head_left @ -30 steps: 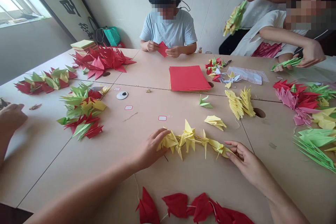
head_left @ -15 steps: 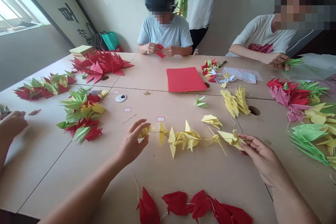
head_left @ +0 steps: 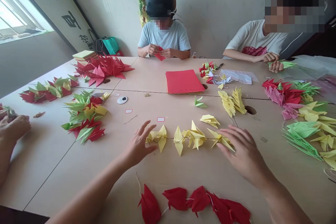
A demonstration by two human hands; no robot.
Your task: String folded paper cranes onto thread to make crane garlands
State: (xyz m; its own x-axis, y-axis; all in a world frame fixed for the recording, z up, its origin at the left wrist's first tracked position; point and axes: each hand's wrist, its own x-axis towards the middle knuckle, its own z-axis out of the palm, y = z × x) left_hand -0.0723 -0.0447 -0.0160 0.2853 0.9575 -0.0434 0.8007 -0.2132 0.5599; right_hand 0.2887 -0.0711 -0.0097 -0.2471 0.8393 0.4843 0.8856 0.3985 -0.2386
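Yellow folded paper cranes (head_left: 194,135) lie in a row across the middle of the table. My left hand (head_left: 139,145) is spread beside the leftmost yellow crane (head_left: 162,136), fingers apart and holding nothing. At the row's right end, my right hand (head_left: 243,152) hovers with its fingers apart, partly over another yellow crane (head_left: 219,139). Whether its fingertips touch that crane is unclear. Nearer to me, red folded pieces (head_left: 177,198) lie strung on a white cord.
A stack of red paper (head_left: 183,81) lies beyond the row. Green and red cranes (head_left: 84,115) are heaped at left, more colourful ones (head_left: 285,92) at right. Another person's hands (head_left: 13,124) work at the left edge. Two seated people and one standing are across the table.
My right hand has let go of the yellow crane it held and moved left. My left hand has opened away from the leftmost yellow crane. The view has shifted slightly.
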